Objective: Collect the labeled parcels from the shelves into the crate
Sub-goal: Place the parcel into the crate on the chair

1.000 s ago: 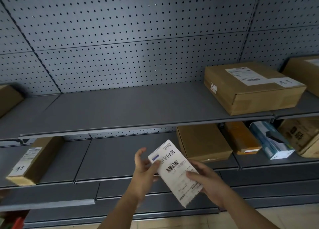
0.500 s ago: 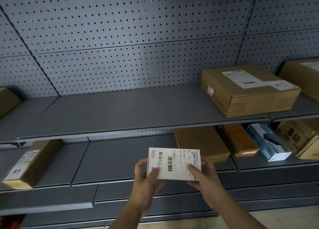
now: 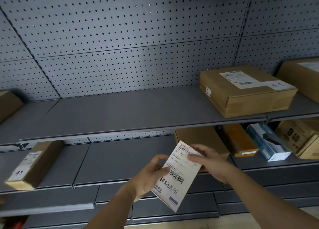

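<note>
Far to the left of the white parcel (image 3: 179,175), a long brown box (image 3: 32,165) lies on the lower shelf (image 3: 120,161); your left hand (image 3: 150,173) pinches the parcel's left edge, thumb on the label near the barcode; the parcel is tilted, held in the air in front of that shelf; your right hand (image 3: 208,161) grips its upper right corner, fingers closed on it; up and right of the parcel, a labeled carton (image 3: 246,90) sits on the upper shelf (image 3: 129,111).
</note>
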